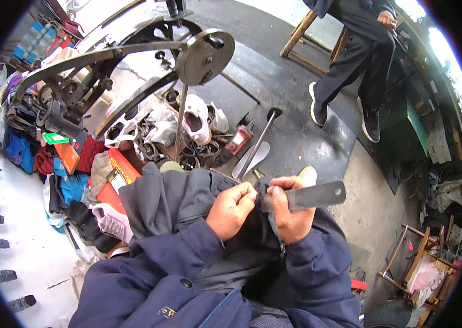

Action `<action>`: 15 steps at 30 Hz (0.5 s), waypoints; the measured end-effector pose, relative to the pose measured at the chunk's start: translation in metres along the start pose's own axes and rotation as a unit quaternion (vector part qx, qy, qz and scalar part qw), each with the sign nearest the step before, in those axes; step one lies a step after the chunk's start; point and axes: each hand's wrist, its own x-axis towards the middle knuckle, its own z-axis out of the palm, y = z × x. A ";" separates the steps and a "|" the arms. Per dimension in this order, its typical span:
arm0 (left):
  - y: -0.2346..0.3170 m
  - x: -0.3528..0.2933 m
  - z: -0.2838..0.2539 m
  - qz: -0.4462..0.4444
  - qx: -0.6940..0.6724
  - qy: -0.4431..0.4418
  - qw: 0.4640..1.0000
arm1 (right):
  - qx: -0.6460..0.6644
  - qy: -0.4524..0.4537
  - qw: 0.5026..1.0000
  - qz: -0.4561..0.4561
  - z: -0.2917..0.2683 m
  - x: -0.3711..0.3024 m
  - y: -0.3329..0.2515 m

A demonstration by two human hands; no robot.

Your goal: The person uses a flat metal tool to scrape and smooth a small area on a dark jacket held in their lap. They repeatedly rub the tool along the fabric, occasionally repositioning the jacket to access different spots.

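Note:
Over my lap, my left hand [232, 212] is closed in a pinch, its thumb and forefinger on the edge of a small dark piece [262, 189] whose kind I cannot make out. Close beside it, my right hand [291, 221] is wrapped round a flat grey metal blade [319, 196]. The blade's squared end, with a round hole in it, sticks out to the right; its other end lies by the dark piece, partly hidden by my fingers. Dark cloth [160, 202] covers my knees beneath both hands.
A hand-cranked sewing machine [206, 56] stands ahead on the left, above a heap of shoes [196, 119] and bags. A metal post [258, 143] rises just beyond my hands. At the far right a person [351, 60] sits on a wooden stool [299, 35]. A wooden rack [414, 262] stands at right.

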 end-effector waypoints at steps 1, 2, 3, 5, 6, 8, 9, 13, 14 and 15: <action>-0.001 0.000 0.000 0.001 0.004 0.004 1.000 | -0.010 0.004 1.000 -0.007 0.000 -0.001 0.002; -0.001 -0.001 0.000 -0.012 0.000 0.002 1.000 | -0.013 0.003 1.000 -0.013 0.000 -0.001 0.003; -0.002 -0.001 0.001 -0.013 0.007 0.003 1.000 | -0.009 0.009 1.000 -0.023 0.001 -0.001 0.004; -0.003 0.000 0.001 0.023 0.066 0.010 0.998 | -0.030 0.007 0.999 -0.041 0.001 0.000 0.004; -0.004 0.000 0.002 0.020 0.052 0.013 0.998 | -0.028 -0.001 0.999 -0.029 0.001 0.000 0.004; -0.005 0.001 0.002 0.021 0.050 0.019 0.998 | -0.021 -0.008 1.000 -0.007 0.003 0.001 0.002; -0.005 0.000 0.002 0.001 0.067 0.017 0.998 | -0.028 -0.007 1.000 -0.008 0.002 0.001 0.002; -0.005 -0.003 0.002 0.015 0.073 0.022 0.997 | -0.027 -0.025 0.999 0.009 0.000 0.003 0.005; -0.004 -0.004 0.003 0.021 0.069 0.025 0.997 | -0.033 -0.024 0.999 0.002 0.000 0.003 0.006; -0.004 -0.003 0.003 0.028 0.078 0.027 0.996 | -0.074 -0.017 0.997 -0.006 0.000 0.004 0.007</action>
